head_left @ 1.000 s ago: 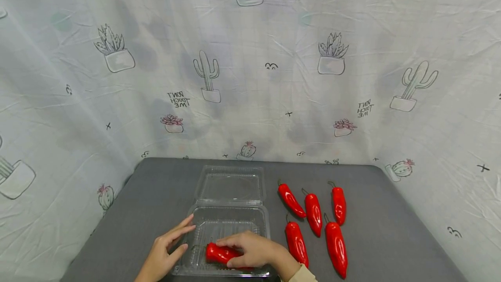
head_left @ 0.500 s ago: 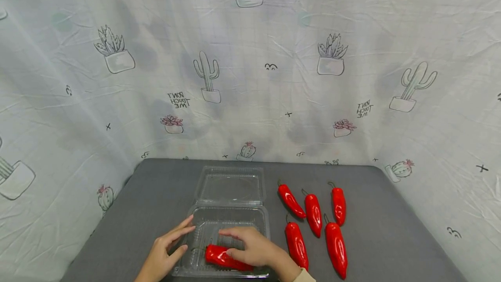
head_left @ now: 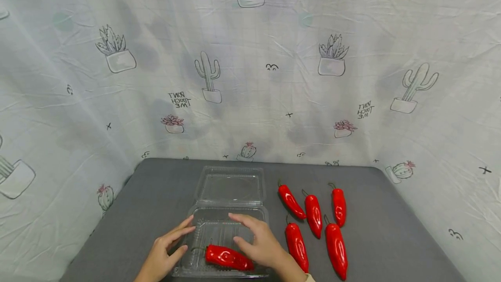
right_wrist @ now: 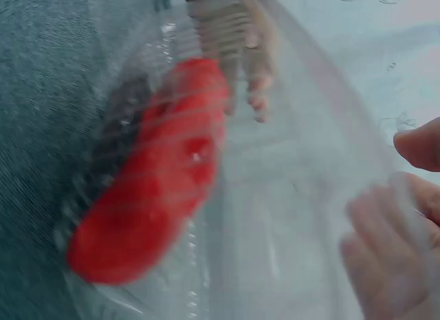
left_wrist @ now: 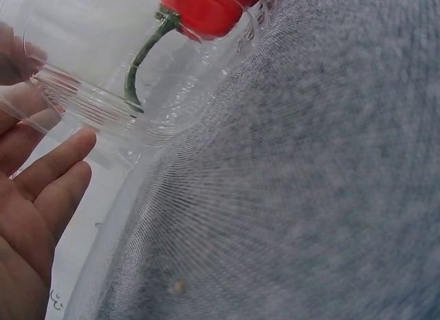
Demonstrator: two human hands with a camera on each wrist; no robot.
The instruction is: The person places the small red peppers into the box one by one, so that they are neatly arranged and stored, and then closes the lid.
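Note:
A clear plastic clamshell box (head_left: pixel 229 205) lies with its lid folded back on the grey table. Inside its base, one red chili pepper (head_left: pixel 228 257) lies near the front wall, its thin green stem (left_wrist: pixel 143 58) pointing left. My left hand (head_left: pixel 163 249) is at the box's left side, fingers extended along the wall; the left wrist view does not settle whether every finger touches it. Over the right part of the base hovers my right hand (head_left: pixel 260 243), thumb and fingers spread, holding nothing. The right wrist view shows the pepper (right_wrist: pixel 155 175) blurred through the plastic wall.
To the right of the box lie several more red peppers, among them a near left one (head_left: pixel 296 245), a near right one (head_left: pixel 336 249) and a far right one (head_left: pixel 339 206). A white cactus-print cloth (head_left: pixel 250 99) hangs behind the table (head_left: pixel 164 186).
My right hand has let go of the pepper in the box, opened, and risen away up and to the right. The pepper stays lying in the base. My left hand has not moved.

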